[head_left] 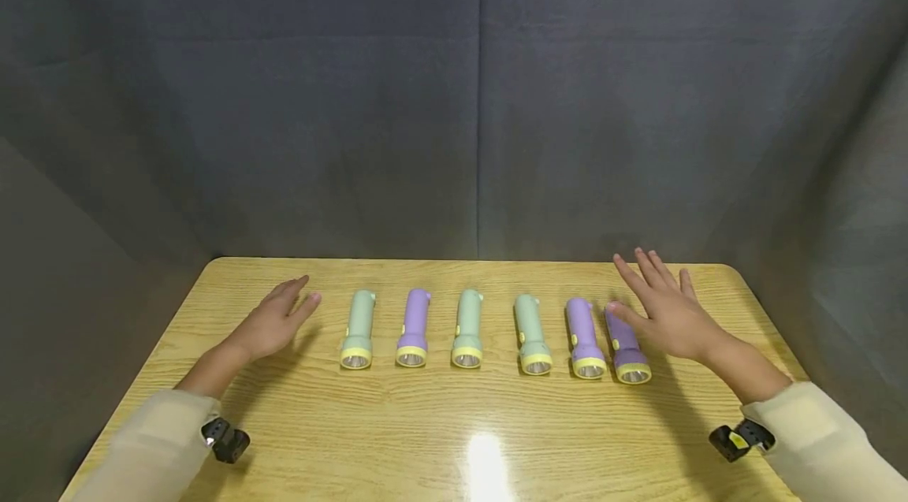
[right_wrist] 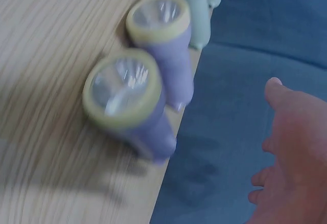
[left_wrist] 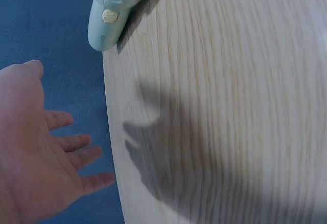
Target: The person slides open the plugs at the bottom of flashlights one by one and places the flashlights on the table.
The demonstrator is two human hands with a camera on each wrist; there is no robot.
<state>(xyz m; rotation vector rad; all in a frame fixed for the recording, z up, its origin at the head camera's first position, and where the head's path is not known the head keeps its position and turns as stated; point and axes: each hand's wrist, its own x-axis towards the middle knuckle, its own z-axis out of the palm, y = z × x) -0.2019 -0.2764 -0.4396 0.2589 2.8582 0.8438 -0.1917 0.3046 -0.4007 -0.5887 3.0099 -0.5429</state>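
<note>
Several flashlights lie in a row across the table, their yellow-rimmed lenses toward me. From the left they run a green flashlight, a purple flashlight, a second green flashlight, a third green flashlight, a second purple flashlight and a tilted purple flashlight. My left hand, fingers extended, hovers left of the row and holds nothing. Spread above the table's right side, my right hand partly covers the tilted purple flashlight in the head view. The right wrist view shows that hand apart from it.
The wooden table has rounded far corners and a bright glare spot near its front. Dark grey cloth hangs behind and along both sides. Each wrist wears a small black camera; both hands cast shadows on the tabletop.
</note>
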